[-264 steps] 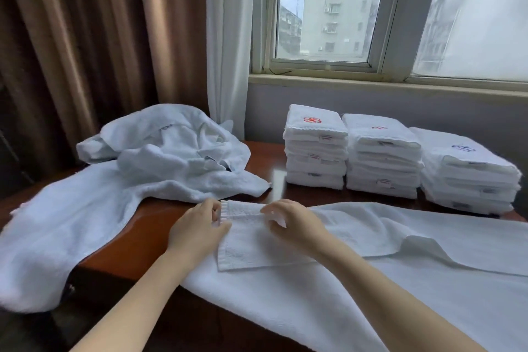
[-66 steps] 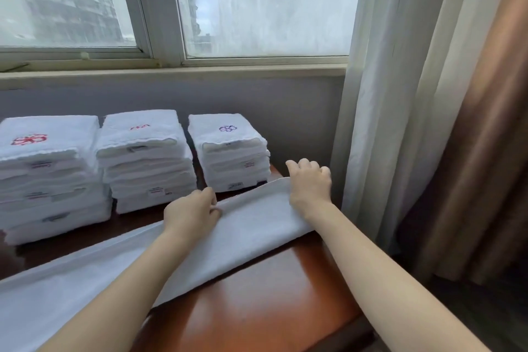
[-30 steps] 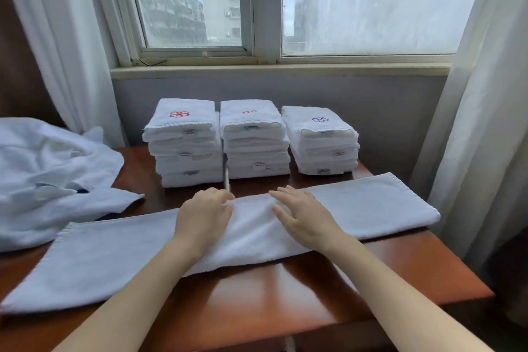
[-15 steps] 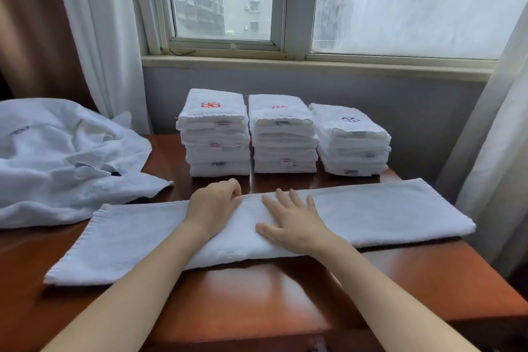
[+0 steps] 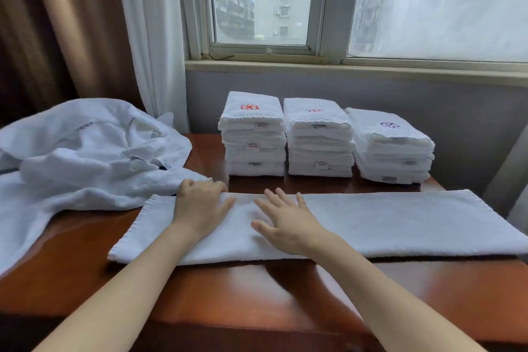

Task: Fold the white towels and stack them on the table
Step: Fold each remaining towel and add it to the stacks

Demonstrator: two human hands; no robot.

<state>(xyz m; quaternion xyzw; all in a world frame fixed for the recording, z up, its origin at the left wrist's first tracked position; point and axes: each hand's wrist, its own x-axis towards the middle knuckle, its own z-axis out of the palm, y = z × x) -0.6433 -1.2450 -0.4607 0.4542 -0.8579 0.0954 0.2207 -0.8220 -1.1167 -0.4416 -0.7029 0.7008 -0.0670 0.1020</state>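
From the head view, the long towel (image 5: 385,223) lies across the near part of the worktop (image 5: 228,294), already folded into a narrow strip. My left hand (image 5: 200,206) has its fingers (image 5: 197,184) curled over the strip's far edge, thumb flat on top. My right hand (image 5: 285,223) rests beside it, fingers spread and flat on the cloth. I judge this the smoothing step before the crosswise folds. Next, I'd take one end and bring it over evenly, then add the bundle to the three stacks (image 5: 318,137) behind. The unfolded pile (image 5: 85,151) waits at left.
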